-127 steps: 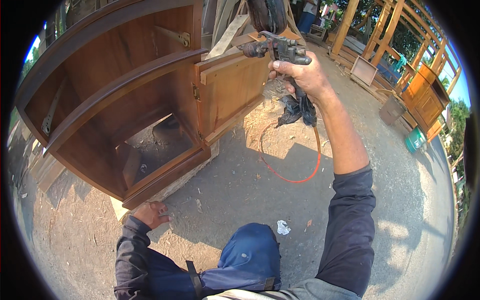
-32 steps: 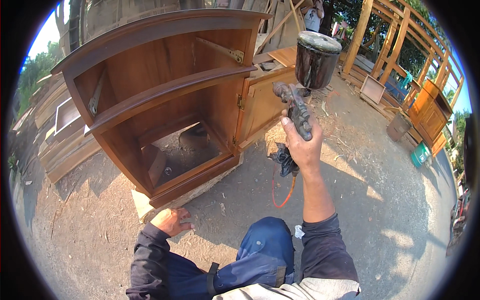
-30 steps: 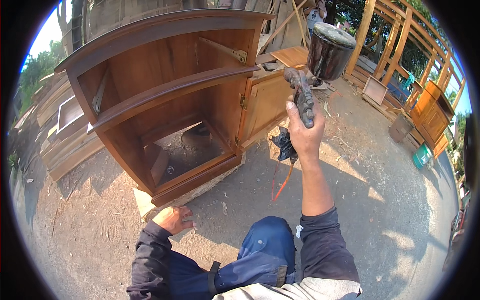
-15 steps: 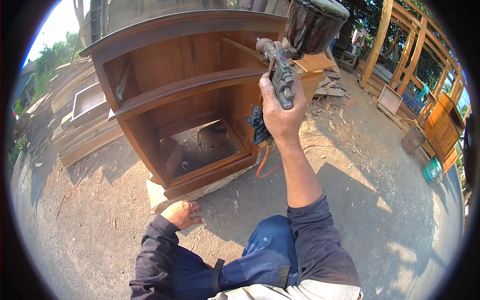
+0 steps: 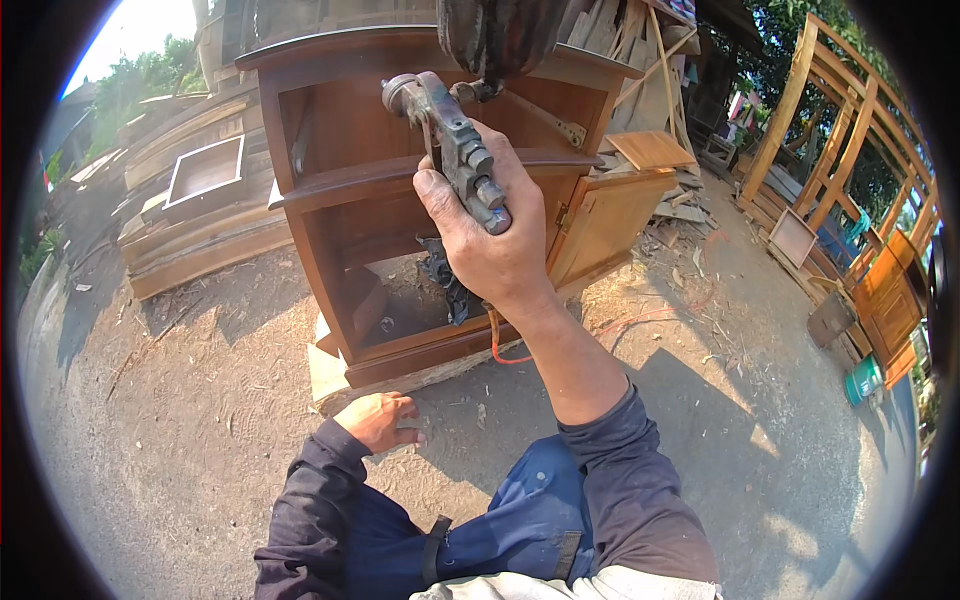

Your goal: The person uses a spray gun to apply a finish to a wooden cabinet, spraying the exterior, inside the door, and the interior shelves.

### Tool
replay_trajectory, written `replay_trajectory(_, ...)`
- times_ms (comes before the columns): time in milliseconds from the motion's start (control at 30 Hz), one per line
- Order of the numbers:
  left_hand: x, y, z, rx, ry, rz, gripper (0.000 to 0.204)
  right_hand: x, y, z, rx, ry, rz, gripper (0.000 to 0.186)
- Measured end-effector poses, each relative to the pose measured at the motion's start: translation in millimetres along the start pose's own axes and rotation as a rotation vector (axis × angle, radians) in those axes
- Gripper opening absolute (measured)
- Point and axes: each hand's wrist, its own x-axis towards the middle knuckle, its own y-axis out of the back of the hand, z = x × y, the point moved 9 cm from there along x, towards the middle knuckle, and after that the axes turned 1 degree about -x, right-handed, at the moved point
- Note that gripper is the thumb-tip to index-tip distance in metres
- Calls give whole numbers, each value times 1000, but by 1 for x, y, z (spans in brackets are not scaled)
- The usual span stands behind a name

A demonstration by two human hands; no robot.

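A worn metal spray gun (image 5: 452, 140) is gripped in my right hand (image 5: 495, 245), raised in front of the brown wooden cabinet (image 5: 335, 190). Its dark, stained paint cup (image 5: 498, 35) rises at the top of the view, partly cut off. Black crumpled material (image 5: 445, 283) hangs at the gun's handle, and an orange hose (image 5: 497, 345) runs down from there. Low over the ground by the cabinet's base, my left hand (image 5: 380, 422) has loosely bent, parted fingers and holds nothing. The trigger is hidden behind my right hand.
A lighter wooden door (image 5: 610, 225) stands out from the cabinet's right side. Stacked boards (image 5: 215, 235) and a drawer-like frame (image 5: 205, 178) lie at the left. Far right are a green bucket (image 5: 863, 380) and a timber framework (image 5: 835, 130). Wood scraps dot the dirt ground.
My right hand has moved left with the spray gun, which now crosses the cabinet's middle. The view has shifted, showing more of the door at right. My left hand stays low.
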Motion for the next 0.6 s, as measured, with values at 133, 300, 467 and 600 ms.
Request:
replay_trajectory(133, -7, 2, -2, -11, 4, 3, 52, -1, -35, -16, 205, -112, -156, 38)
replay_trajectory(300, -9, 4, 1, -7, -5, 24, 51, -13, -67, -34, 357, -230, -326, 47)
replay_trajectory(467, -13, 9, 8, -45, -33, 22, 53, -8, -52, -50, 184, 9, -151, 44)
replay_trajectory(600, -8, 4, 13, -7, -64, 21, 54, -6, -7, -34, 128, -179, -38, 33)
